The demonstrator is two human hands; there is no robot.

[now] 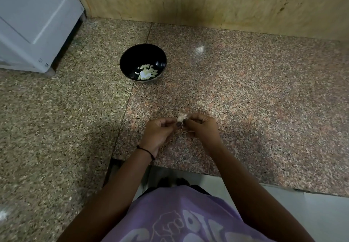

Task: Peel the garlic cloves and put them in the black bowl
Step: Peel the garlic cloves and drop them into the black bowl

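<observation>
A small pale garlic clove point(181, 117) with loose papery skin is held just above the speckled granite counter point(245, 90). My left hand point(158, 132) pinches its left side between thumb and fingers. My right hand point(203, 127) pinches its right side and the skin, fingers curled. The black bowl point(132, 57) stands farther back and to the left, apart from both hands. Several peeled pale cloves point(146, 72) lie in its bottom.
A white appliance point(32, 21) stands at the back left. A wooden panel point(207, 2) forms the back wall. The counter's front edge point(207, 173) runs just below my wrists, with a step to a lower left slab.
</observation>
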